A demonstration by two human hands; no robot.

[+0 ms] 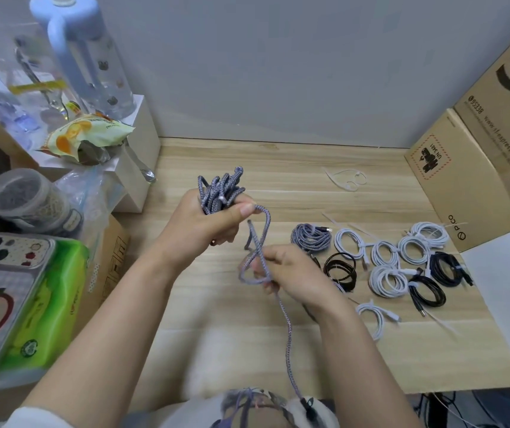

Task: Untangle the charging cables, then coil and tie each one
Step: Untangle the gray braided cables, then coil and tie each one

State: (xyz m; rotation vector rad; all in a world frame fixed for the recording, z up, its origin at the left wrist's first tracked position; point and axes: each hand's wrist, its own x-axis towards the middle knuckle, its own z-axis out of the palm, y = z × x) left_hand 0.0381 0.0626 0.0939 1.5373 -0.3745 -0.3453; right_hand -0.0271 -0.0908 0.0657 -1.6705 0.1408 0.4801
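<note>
A grey braided charging cable [221,193] is gripped in loops by the left hand [207,220] and fed by the pinching right hand [287,273]; tied coils [389,257] lie finished on the wooden table [293,168], this one untied.

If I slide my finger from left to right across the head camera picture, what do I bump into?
Green tissue pack → left hand gripping the grey cable bunch → right hand → coiled white cables → cardboard box.
</note>
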